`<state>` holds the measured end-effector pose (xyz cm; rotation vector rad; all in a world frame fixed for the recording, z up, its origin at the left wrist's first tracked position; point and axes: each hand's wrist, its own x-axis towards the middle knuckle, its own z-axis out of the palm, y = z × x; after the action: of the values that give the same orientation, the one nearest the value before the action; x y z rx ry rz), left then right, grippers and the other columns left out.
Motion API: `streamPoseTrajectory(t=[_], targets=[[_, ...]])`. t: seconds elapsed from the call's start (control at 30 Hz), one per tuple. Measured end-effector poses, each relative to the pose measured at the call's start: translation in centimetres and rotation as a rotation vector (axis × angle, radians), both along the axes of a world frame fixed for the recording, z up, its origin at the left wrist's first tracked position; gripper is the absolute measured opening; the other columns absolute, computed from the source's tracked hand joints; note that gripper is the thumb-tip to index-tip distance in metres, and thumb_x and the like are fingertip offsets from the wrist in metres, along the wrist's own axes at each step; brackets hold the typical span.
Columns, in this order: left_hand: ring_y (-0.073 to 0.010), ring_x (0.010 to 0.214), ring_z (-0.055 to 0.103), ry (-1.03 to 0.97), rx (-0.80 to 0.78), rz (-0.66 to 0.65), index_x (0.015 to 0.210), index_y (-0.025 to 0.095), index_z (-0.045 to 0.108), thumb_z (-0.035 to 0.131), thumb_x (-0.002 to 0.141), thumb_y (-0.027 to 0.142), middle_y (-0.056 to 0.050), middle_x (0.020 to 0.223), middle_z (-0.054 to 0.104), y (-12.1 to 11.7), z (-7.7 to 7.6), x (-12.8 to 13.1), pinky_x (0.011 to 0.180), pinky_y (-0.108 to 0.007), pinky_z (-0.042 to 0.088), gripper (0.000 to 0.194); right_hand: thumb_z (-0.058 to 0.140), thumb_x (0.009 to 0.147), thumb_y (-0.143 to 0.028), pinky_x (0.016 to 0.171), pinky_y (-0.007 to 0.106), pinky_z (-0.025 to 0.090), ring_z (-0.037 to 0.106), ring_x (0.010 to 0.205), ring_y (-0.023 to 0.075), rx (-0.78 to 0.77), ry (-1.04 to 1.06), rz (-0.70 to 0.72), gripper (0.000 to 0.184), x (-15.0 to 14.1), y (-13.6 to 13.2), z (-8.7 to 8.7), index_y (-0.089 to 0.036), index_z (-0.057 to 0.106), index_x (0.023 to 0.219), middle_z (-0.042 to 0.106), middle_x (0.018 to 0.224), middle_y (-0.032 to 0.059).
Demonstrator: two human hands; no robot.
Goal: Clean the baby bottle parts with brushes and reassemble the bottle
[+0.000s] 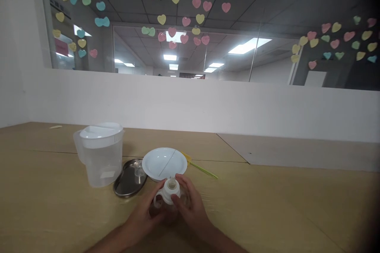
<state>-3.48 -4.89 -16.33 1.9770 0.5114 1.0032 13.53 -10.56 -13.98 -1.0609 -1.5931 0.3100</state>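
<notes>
A baby bottle [168,194] with a white collar, a clear nipple on top and white side handles stands upright between my hands, close to me. My left hand [145,213] is wrapped round its left side, by the handle. On the other side my right hand [191,207] grips it, the thumb lying against the white collar. The bottle's lower body is mostly hidden by my hands. Just beyond it is a white bowl [160,160] with a thin rod lying across it. To the left, a kidney-shaped metal tray [126,184] holds a small clear cup-like piece [139,170].
A translucent lidded pitcher [103,162] stands left of the tray. Right of the bowl lies a thin green and yellow stick-like tool [203,170]. A flat pale piece [56,127] rests at the far left of the brown-covered table [267,209]. A white wall [178,102] rises behind.
</notes>
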Motion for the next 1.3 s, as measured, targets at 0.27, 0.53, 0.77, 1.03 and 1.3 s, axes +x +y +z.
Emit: streamPoseTrajectory(t=[0.27, 0.53, 0.77, 1.03, 1.3], targets=[[-0.0209, 0.101, 0.057, -0.008, -0.053, 0.188, 0.143, 0.022, 0.009, 0.063, 0.072, 0.024, -0.008, 0.115, 0.057, -1.0, -0.7, 1.0, 0.088, -0.035, 0.047, 0.089, 0.067, 0.071, -0.032, 0.088, 0.037, 0.047, 0.057, 0.100, 0.0229, -0.036, 0.105, -0.169, 0.044, -1.0, -0.2, -0.2, -0.019, 0.050, 0.109, 0.059, 0.107, 0.0091], [-0.0242, 0.105, 0.055, 0.008, -0.002, 0.154, 0.136, 0.022, 0.029, 0.064, 0.071, 0.025, -0.010, 0.119, 0.054, -0.2, -0.8, 0.3, 0.091, -0.038, 0.045, 0.074, 0.056, 0.082, -0.032, 0.092, 0.037, 0.043, 0.053, 0.108, 0.0214, -0.016, 0.049, 0.058, 0.043, -0.3, -0.5, 0.4, -0.020, 0.041, 0.120, 0.056, 0.113, 0.0098], [-0.0223, 0.096, 0.058, 0.043, -0.032, 0.201, 0.141, 0.019, 0.011, 0.061, 0.072, 0.026, -0.010, 0.112, 0.056, -1.1, -0.7, 1.1, 0.082, -0.035, 0.050, 0.086, 0.063, 0.073, -0.026, 0.085, 0.034, 0.047, 0.056, 0.097, 0.0203, -0.045, 0.126, -0.074, 0.036, -1.2, -0.4, -0.1, -0.020, 0.047, 0.105, 0.058, 0.103, 0.0073], [-0.0314, 0.114, 0.046, 0.237, 0.651, 0.235, 0.131, 0.019, 0.041, 0.062, 0.071, 0.041, -0.014, 0.124, 0.051, 2.3, 0.8, -3.1, 0.097, -0.043, 0.037, 0.068, 0.067, 0.073, -0.042, 0.088, 0.037, 0.045, 0.055, 0.102, 0.0231, -0.145, 0.272, 0.152, 0.053, -0.7, -0.4, -0.9, -0.020, 0.045, 0.116, 0.057, 0.111, 0.0099], [-0.0262, 0.116, 0.046, 0.390, 0.599, 0.661, 0.119, 0.017, 0.051, 0.037, 0.089, 0.038, -0.009, 0.121, 0.057, 7.0, 1.3, -4.9, 0.096, -0.042, 0.036, 0.039, 0.066, 0.074, -0.043, 0.077, 0.034, 0.047, 0.056, 0.091, 0.0212, -0.272, 0.347, 0.299, 0.053, -0.8, 0.1, -1.3, -0.020, 0.043, 0.115, 0.059, 0.101, 0.0085]])
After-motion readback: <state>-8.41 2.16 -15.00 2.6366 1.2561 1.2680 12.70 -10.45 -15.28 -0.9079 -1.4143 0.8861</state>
